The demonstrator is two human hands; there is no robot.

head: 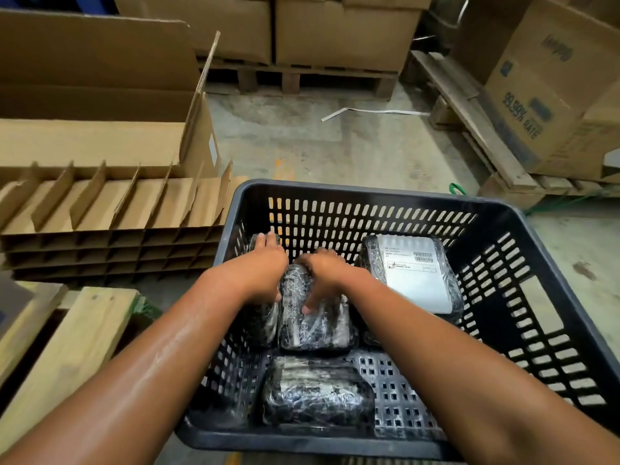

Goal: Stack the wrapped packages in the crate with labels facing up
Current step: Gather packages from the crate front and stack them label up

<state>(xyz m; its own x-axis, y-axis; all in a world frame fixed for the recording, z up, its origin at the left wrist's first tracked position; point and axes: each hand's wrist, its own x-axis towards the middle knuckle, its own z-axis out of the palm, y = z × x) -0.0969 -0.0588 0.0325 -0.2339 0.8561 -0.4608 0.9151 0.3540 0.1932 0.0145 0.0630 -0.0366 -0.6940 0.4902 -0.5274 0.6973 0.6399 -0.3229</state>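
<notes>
A black slotted plastic crate (550, 263) holds several packages wrapped in clear film. Both my hands are inside it. My left hand (266, 266) lies over a dark package (265, 320) that stands against the crate's left wall. My right hand (323, 275) presses on the middle package (313, 325), fingers wrapped over its top and thumb on its side. A package with a white label facing up (417, 275) rests at the back right. Another dark package (315, 396) lies near the front, with no label showing.
Stacked cardboard dividers (110, 226) and an open carton (100, 105) stand to the left. Wooden beams (67, 350) lie at the near left. Pallets with cartons (335, 31) line the back and right. Concrete floor stretches beyond the crate.
</notes>
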